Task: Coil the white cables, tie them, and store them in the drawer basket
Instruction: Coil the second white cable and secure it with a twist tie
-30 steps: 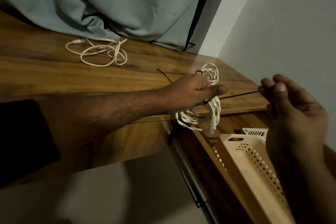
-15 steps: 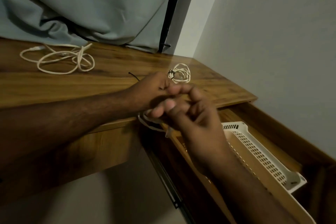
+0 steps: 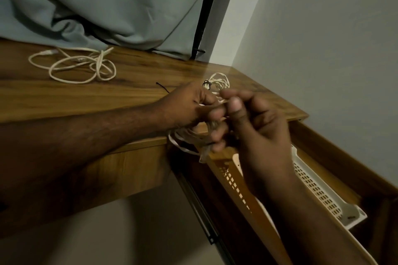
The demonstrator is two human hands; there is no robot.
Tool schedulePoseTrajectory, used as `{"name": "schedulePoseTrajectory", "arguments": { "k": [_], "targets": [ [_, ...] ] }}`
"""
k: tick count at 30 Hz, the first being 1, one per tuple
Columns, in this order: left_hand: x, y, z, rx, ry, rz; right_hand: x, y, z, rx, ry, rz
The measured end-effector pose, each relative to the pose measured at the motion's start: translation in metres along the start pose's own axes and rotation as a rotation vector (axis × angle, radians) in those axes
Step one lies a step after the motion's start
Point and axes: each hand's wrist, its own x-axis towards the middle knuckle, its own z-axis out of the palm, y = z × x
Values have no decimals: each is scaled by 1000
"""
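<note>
My left hand (image 3: 189,105) grips a coiled white cable (image 3: 183,142) at the desk's front edge; its loops hang below my fingers over the open drawer. My right hand (image 3: 252,127) is curled close against the left one, its fingertips pinching at the coil where a thin black tie runs; the tie's free end (image 3: 161,86) sticks out behind my left hand. A tied white coil (image 3: 217,82) with a black knot lies on the desk just beyond my hands. A loose white cable (image 3: 79,64) sprawls at the desk's back left. The white perforated basket (image 3: 318,191) sits in the drawer.
The wooden desk (image 3: 86,97) meets a grey wall on the right. A grey-blue curtain (image 3: 107,2) hangs behind it and drapes onto the desk's back edge. The open drawer's wooden front (image 3: 344,170) runs along the right.
My right hand, stretched out to the right pulling the black tie a second ago, has come in against my left hand at the coil. The view has shifted right and down.
</note>
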Motion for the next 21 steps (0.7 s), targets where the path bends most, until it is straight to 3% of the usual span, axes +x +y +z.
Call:
{"name": "schedulePoseTrajectory", "arguments": {
  "k": [3,5,7,9,14,21],
  "targets": [
    [1,1,2,136,95,49,6,0,-20,-69,223,21],
    [1,2,2,161,96,59,9,7,-30,-235,271,75],
    [-1,3,1,184,80,31,9,17,-35,-361,142,182],
    [-2,4,0,186,60,36,8,23,-34,-321,8,271],
    [-2,6,1,206,38,53,8,26,-31,-249,-16,260],
    [-1,5,2,250,25,72,7,30,-32,-459,-127,167]
  ]
}}
